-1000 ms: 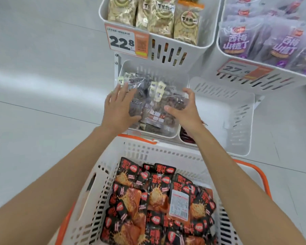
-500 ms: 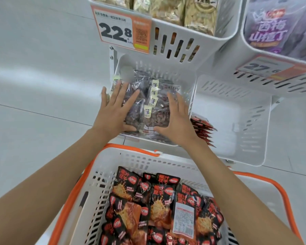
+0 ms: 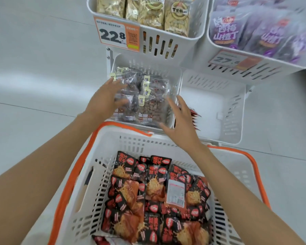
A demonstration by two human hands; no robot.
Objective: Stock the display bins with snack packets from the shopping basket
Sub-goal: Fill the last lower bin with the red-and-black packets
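Clear snack packets (image 3: 148, 99) with dark contents and small yellow tags lie stacked in the lower left display bin (image 3: 177, 80). My left hand (image 3: 104, 101) hovers over their left side with fingers spread, blurred. My right hand (image 3: 180, 119) is at the bin's right front corner, fingers straight, holding nothing. Below, the white shopping basket (image 3: 131, 140) with orange handles holds several black-and-red snack packets (image 3: 155, 195). A few red packets (image 3: 194, 117) stand at the left edge of the lower right bin (image 3: 233, 110).
An upper bin (image 3: 198, 32) holds beige snack bags behind a 22.8 price tag (image 3: 117, 34). The upper right bin (image 3: 265, 68) holds purple bags. Grey tiled floor lies all around the rack.
Both hands pressed the clear packets into the lower left bin, then lifted off. My right hand has drawn back to the bin's front right corner. The view has tilted slightly.
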